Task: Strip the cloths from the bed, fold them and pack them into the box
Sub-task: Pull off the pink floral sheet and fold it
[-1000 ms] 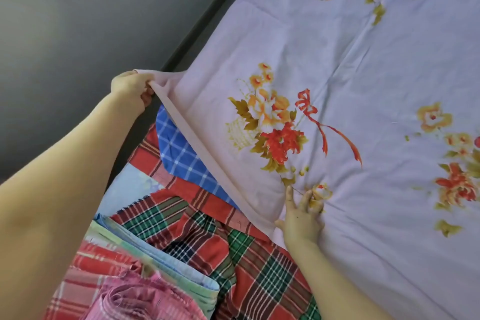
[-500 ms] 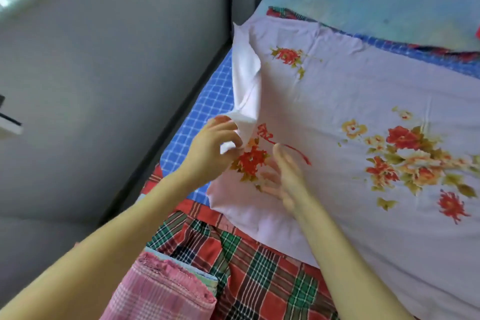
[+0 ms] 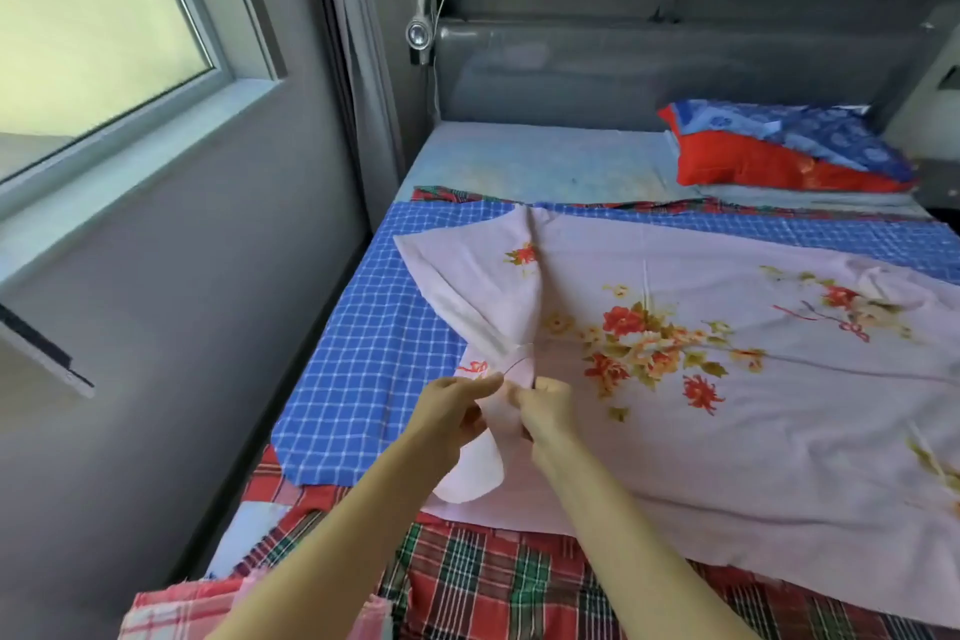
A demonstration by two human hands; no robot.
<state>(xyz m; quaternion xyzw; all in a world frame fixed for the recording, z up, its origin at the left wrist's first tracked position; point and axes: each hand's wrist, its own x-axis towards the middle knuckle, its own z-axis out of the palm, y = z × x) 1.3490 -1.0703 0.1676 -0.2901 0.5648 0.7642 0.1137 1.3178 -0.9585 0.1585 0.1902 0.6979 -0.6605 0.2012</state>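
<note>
A pale lilac cloth with red and yellow flowers (image 3: 727, 405) lies spread over the bed, its left edge lifted and folded inward. My left hand (image 3: 452, 405) and my right hand (image 3: 545, 405) pinch the gathered edge of this cloth side by side, raised a little above the bed. Under it lie a blue checked cloth (image 3: 374, 353) and a red and green plaid cloth (image 3: 493, 582). No box is in view.
A pink checked cloth (image 3: 171, 613) is bunched at the bed's near left corner. Red and blue pillows (image 3: 779, 151) sit at the far right by the grey headboard (image 3: 675, 62). A grey wall with a window (image 3: 104, 31) runs close along the bed's left side.
My left hand brought the flowered cloth's left edge inward from the bed's side. My right hand left the flat cloth and now pinches the edge beside the left. The view rose toward the headboard.
</note>
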